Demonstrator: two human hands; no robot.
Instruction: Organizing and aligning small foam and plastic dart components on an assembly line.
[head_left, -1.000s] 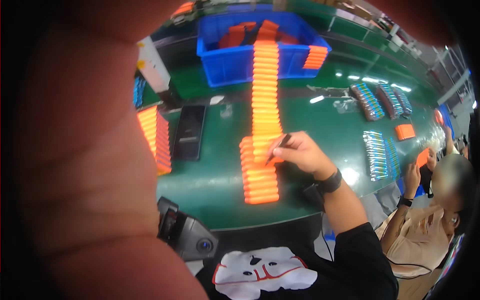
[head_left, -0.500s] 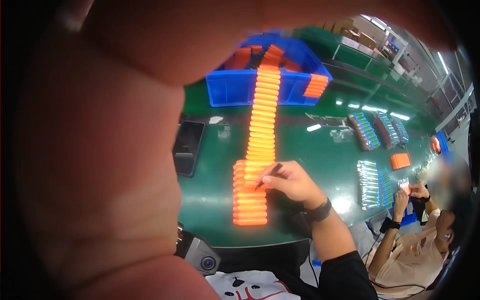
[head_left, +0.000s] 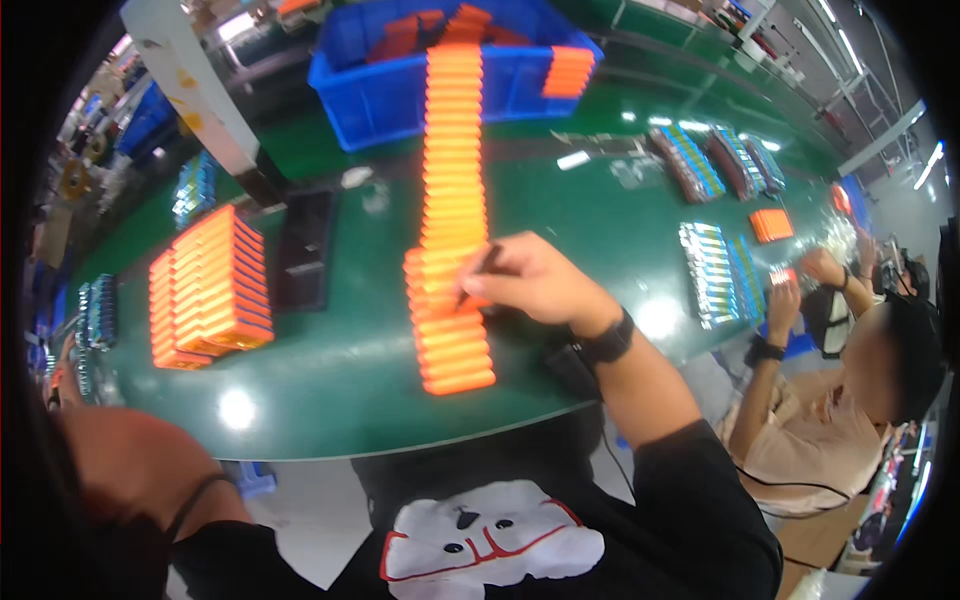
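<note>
The dark pen [head_left: 477, 275] is pinched in the right hand [head_left: 535, 283], tip touching the long row of orange pieces [head_left: 452, 205] at the centre of the green worktop [head_left: 330, 390]. The left hand is out of view. A blue bin [head_left: 400, 90] stands behind the row.

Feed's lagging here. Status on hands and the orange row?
Right hand holds dark pen, tip on long row of orange pieces. Left hand not in view. Nothing blocking the row on green table.
</note>
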